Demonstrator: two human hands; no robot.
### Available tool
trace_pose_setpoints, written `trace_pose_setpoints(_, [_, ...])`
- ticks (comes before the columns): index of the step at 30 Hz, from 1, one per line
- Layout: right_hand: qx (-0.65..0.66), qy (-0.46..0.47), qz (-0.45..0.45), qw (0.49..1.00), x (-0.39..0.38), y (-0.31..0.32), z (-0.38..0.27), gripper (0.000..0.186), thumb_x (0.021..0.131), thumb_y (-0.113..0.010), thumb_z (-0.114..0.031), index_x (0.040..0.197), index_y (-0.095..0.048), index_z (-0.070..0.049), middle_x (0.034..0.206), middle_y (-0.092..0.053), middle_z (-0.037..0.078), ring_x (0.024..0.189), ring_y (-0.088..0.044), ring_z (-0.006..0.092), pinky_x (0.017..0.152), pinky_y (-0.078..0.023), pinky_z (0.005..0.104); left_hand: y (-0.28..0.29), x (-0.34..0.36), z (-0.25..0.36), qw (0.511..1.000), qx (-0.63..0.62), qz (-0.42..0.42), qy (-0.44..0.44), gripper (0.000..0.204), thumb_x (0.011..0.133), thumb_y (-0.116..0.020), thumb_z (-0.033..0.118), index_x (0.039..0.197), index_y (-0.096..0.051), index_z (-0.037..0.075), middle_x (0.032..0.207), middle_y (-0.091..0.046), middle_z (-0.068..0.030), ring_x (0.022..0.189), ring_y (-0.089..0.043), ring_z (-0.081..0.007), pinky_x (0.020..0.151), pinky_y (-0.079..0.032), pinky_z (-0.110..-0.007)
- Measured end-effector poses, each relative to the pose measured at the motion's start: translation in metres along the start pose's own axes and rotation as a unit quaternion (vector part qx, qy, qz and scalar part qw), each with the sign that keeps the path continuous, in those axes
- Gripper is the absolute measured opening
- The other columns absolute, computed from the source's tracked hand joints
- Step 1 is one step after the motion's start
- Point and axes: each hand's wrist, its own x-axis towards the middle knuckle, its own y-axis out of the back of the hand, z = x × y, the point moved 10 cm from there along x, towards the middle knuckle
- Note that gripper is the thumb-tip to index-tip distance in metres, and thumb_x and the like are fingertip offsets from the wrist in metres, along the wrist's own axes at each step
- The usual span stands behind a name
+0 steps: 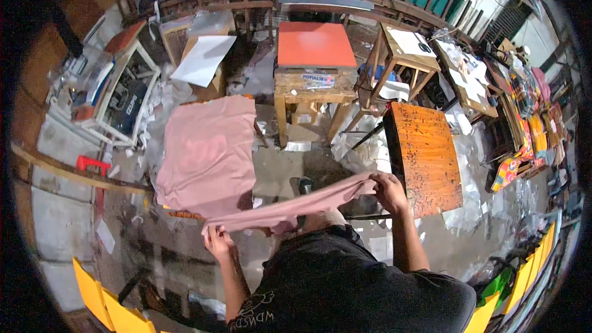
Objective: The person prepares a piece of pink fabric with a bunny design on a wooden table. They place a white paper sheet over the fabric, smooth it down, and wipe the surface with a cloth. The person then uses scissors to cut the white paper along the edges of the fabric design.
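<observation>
A pink piece of fabric (302, 205) is stretched in front of me between my two hands, its top edge rising toward the right. My left hand (219, 242) pinches its left end, close to the near edge of a small table. At the other end, my right hand (388, 191) is closed on a gathered corner, just left of an orange-brown wooden tabletop (428, 154). More pink cloth (209, 148), with a faint darker pink patch in its middle, lies spread over the small table at the left and hangs past its edges.
A wooden stand with a red-orange top (314, 46) is straight ahead. White sheets (206, 58) lie on a box to its left. Black scissors (424, 44) rest on a wooden stool at right. Colourful fabrics (524, 129) pile at far right. Scraps litter the floor.
</observation>
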Motion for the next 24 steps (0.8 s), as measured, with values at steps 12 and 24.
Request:
trace_pose_setpoints(12, [0.195,0.159,0.061,0.966,0.032,0.037,-0.182,0.024,0.099,-0.065,-0.029,0.096,-0.068,-0.006,0.073,-0.066,0.003,0.060,-0.060,0.0112,0.052,-0.048,0.0267,-0.234,0.130,0.119,0.941,0.006,-0.327,-0.089,0.025,0.103,-0.056,0.016,0.127,-0.058,0.008,0.126,-0.063,-0.0062,0.109,-0.061,-0.0179,0.098,-0.053,-0.041])
trace_pose_setpoints(24, [0.149,0.302,-0.074,0.939,0.353,-0.008,-0.496,0.031,0.096,-0.071,-0.036,0.094,-0.064,-0.006,0.074,-0.059,0.001,0.053,-0.051,0.0081,0.045,-0.042,0.0238,-0.717,0.320,0.097,0.877,-0.092,-0.460,-0.103,0.016,0.102,-0.054,0.021,0.098,-0.062,0.009,0.105,-0.064,-0.0061,0.103,-0.058,-0.0217,0.097,-0.047,-0.040])
